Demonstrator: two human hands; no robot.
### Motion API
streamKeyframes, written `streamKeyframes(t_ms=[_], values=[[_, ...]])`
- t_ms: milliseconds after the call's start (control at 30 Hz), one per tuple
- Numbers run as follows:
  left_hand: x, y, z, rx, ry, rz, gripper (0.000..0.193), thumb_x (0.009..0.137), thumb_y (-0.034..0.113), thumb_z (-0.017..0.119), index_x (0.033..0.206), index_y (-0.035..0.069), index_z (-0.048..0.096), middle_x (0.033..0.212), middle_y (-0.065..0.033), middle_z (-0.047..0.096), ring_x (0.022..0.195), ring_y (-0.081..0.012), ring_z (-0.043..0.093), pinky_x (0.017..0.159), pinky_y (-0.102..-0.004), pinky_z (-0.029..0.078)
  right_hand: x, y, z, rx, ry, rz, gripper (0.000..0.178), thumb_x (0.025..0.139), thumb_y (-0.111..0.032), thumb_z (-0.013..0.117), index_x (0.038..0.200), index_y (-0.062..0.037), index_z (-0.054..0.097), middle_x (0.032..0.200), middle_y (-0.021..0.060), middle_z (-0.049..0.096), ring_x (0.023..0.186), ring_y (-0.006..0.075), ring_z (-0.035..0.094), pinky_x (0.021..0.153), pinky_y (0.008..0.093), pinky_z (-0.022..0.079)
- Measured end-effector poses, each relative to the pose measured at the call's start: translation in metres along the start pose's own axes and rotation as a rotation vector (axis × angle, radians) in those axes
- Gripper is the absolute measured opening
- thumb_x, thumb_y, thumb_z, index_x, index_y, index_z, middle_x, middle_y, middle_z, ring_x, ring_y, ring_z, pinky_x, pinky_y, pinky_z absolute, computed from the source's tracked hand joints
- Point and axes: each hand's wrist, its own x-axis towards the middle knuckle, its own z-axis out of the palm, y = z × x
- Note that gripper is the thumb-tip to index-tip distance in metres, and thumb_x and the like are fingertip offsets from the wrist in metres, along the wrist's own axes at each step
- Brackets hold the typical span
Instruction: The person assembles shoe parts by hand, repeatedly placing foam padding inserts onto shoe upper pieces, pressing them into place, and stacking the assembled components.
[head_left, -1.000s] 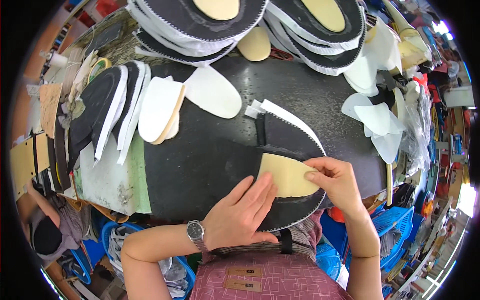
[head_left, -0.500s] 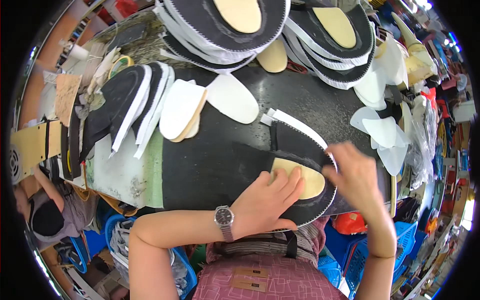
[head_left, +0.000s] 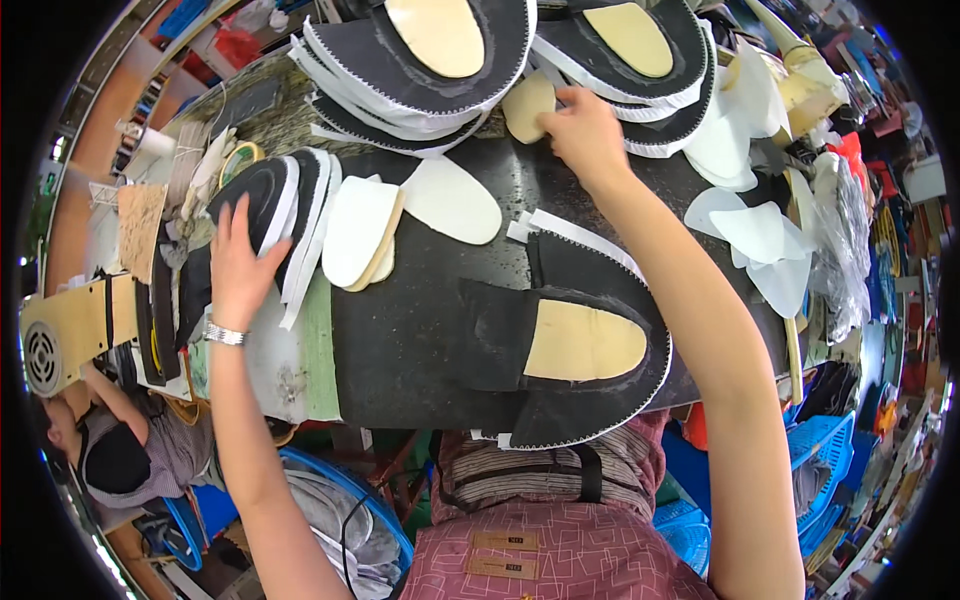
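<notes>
A black shoe upper (head_left: 600, 412) with white zigzag-edged trim lies flat on the work surface before me, and a rounded beige piece (head_left: 585, 341) rests on its middle. At the far side, my right hand (head_left: 588, 135) pinches the edge of a loose beige rounded piece (head_left: 528, 106), between two stacks of black uppers. My left hand (head_left: 243, 265) is at the left, with spread fingers lying over a black upper (head_left: 262, 205) in a leaning group. Whether those fingers grip its edge cannot be made out.
Far stacks of uppers (head_left: 350, 60) bear more beige pieces. White rounded pieces (head_left: 450, 200) lie mid-table, with thin translucent ones (head_left: 755, 235) at right. Blue baskets (head_left: 825, 470) stand below the table's front edge. Another person (head_left: 125, 450) is at lower left.
Both hands have left the front upper and its beige piece. My right hand went far to the loose beige piece; my left hand went left to the leaning uppers.
</notes>
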Motion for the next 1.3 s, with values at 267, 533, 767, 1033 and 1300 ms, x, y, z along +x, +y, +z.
streamKeyframes(t_ms=[267, 533, 767, 1033, 1300], values=[[0.004, -0.016, -0.011, -0.278, -0.188, -0.09, 0.032, 0.087, 0.032, 0.059, 0.106, 0.008, 0.065, 0.085, -0.017, 0.066, 0.077, -0.0305, 0.065, 0.068, -0.0345, 0.047, -0.098, 0.04, -0.125, 0.283, -0.005, -0.155, 0.017, 0.089, -0.012, 0.053, 0.101, -0.0014, 0.059, 0.086, 0.004, 0.063, 0.075, 0.0128, 0.059, 0.068, 0.0275, 0.047], [0.006, -0.041, -0.01, -0.413, -0.132, -0.22, 0.032, 0.089, 0.03, 0.058, 0.104, 0.002, 0.063, 0.066, -0.0132, 0.058, 0.058, -0.0173, 0.05, 0.059, -0.0298, 0.042, -0.156, 0.081, -0.158, -0.226, 0.038, 0.049, 0.032, 0.086, -0.011, 0.058, 0.116, -0.0002, 0.054, 0.094, 0.0111, 0.061, 0.067, 0.0172, 0.059, 0.063, 0.0302, 0.049], [-0.085, 0.13, -0.086, 0.11, 0.402, 0.176, 0.025, 0.089, 0.016, 0.056, 0.107, 0.0, 0.064, 0.092, -0.0173, 0.066, 0.071, -0.0312, 0.063, 0.066, -0.0339, 0.051, -0.203, 0.033, -0.116, -0.447, -0.143, -0.455, 0.06, 0.066, -0.027, 0.076, 0.115, 0.0002, 0.057, 0.118, 0.0159, 0.052, 0.104, 0.0331, 0.051, 0.091, 0.0432, 0.04], [-0.125, 0.228, -0.032, -0.449, -0.071, 0.571, 0.043, 0.058, -0.004, 0.063, 0.101, -0.006, 0.059, 0.091, -0.0168, 0.065, 0.072, -0.026, 0.064, 0.061, -0.0323, 0.053, -0.212, 0.02, -0.098, -0.341, -0.289, -0.335, 0.045, 0.064, -0.015, 0.076, 0.102, -0.004, 0.055, 0.098, 0.0103, 0.055, 0.1, 0.0294, 0.053, 0.087, 0.0425, 0.038], [-0.118, 0.229, -0.031, -0.44, -0.068, 0.594, 0.037, 0.061, 0.005, 0.067, 0.096, -0.004, 0.061, 0.091, -0.014, 0.066, 0.064, -0.0172, 0.061, 0.051, -0.0253, 0.049, -0.197, 0.033, -0.092, -0.003, -0.199, 0.01, 0.034, 0.074, -0.007, 0.068, 0.104, -0.0045, 0.054, 0.074, 0.0097, 0.057, 0.059, 0.0237, 0.057, 0.053, 0.0327, 0.046]])
